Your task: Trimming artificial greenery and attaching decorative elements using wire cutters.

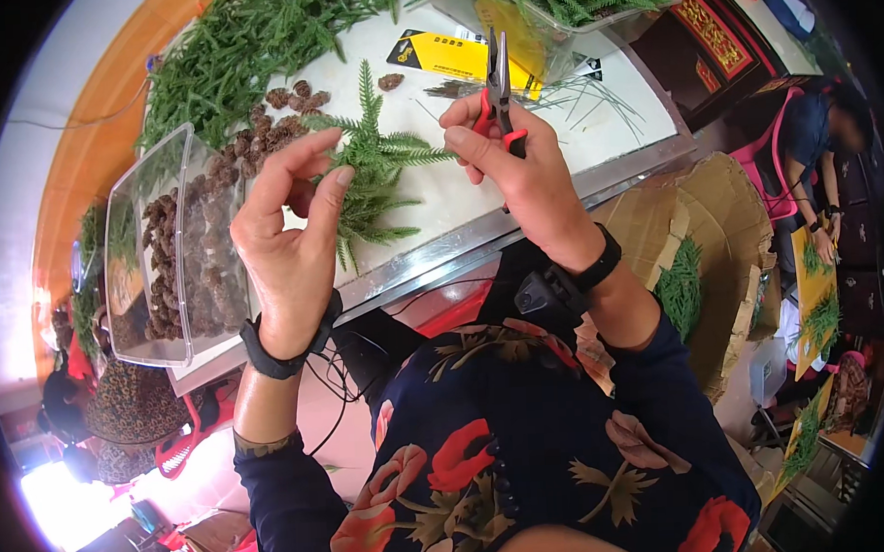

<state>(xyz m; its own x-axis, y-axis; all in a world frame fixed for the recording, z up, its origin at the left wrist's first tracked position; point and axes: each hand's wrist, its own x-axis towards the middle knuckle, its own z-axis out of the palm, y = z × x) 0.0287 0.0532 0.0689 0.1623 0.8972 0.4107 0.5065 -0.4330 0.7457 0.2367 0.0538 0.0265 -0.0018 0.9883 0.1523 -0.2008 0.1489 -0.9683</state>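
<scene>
My right hand point(528, 169) is closed around long-nose pliers point(498, 96) with red and black handles, jaws pointing away from me. Its thumb and forefinger also meet the tip of a green artificial fir sprig point(373, 156); whether they pinch it is hard to tell. Beside the sprig's left side, my left hand point(287, 224) is curved, with a gap between thumb and forefinger tips and nothing visible between them. Its other fingers are partly hidden behind. The sprig's branches spread above the white tabletop point(594, 131) between both hands.
Brown pine cones point(268, 136) lie beside a clear plastic bin point(180, 258) of more cones. Green sprigs point(245, 58) are heaped at the far left. A yellow card point(472, 58) and thin wires point(597, 101) lie farther back. A cardboard box point(715, 205) stands right; another person point(816, 141) works beyond.
</scene>
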